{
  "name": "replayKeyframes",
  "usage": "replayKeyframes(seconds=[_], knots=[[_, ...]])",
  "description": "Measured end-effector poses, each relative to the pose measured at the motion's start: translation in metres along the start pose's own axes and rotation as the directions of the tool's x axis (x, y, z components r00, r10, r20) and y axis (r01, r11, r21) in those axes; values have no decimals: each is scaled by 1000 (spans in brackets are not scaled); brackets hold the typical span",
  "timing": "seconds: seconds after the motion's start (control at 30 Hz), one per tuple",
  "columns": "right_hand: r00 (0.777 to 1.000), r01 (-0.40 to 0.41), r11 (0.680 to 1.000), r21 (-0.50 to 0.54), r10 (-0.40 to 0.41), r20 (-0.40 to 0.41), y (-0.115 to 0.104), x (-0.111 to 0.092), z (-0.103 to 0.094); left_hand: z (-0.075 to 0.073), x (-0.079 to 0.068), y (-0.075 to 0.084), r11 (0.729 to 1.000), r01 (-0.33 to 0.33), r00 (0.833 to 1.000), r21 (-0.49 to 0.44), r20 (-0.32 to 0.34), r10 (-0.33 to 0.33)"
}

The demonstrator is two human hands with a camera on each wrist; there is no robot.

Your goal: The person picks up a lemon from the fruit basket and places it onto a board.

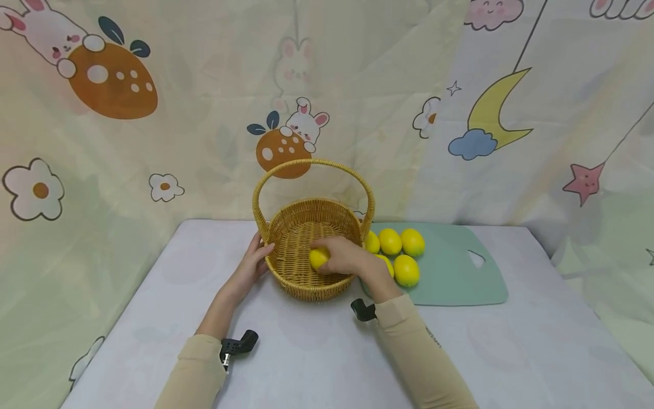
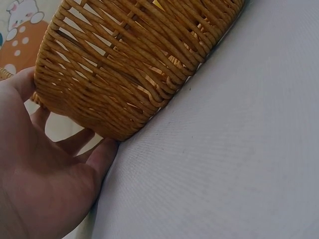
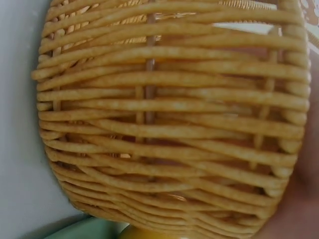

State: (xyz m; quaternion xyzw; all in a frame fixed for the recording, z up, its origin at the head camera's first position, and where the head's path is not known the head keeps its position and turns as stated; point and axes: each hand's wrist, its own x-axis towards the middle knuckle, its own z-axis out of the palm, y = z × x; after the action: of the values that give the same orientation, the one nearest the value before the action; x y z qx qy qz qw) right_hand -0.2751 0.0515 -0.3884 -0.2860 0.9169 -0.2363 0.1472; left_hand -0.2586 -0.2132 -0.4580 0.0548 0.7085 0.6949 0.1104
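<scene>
A round wicker basket with a tall arched handle stands on the table. My right hand reaches over its right rim and holds a yellow lemon low inside. On the basket's left side, my left hand grips the wall, with the thumb at the rim and the fingers along the outside. The left wrist view shows that hand against the woven wall. Basket weave fills the right wrist view and mostly hides the right hand and the lemon.
Right of the basket lies a green cutting board with a handle hole. Several lemons sit on its left part, some partly hidden by the right arm and basket. A white cloth covers the table; a printed curtain hangs behind.
</scene>
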Motion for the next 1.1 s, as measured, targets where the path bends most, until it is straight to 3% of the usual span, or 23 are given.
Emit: replayKeyframes(seconds=[0.23, 0.47, 0.77, 1.1], knots=[[999, 18, 999, -43, -20, -41, -1, -6, 3, 0, 1, 0, 1000, 5, 1000, 1, -1, -5], [987, 96, 995, -33, -100, -125, 2, -15, 3, 2, 1, 0, 1000, -1, 1000, 10, -8, 1], [958, 174, 972, 161, -129, -255, 5, -39, 2, 1, 3, 4, 1000, 0, 1000, 22, 5, 0], [947, 146, 967, 209, -76, -313, 10, -65, -15, 0, 3, 1, 1000, 29, 1000, 9, -9, -29]])
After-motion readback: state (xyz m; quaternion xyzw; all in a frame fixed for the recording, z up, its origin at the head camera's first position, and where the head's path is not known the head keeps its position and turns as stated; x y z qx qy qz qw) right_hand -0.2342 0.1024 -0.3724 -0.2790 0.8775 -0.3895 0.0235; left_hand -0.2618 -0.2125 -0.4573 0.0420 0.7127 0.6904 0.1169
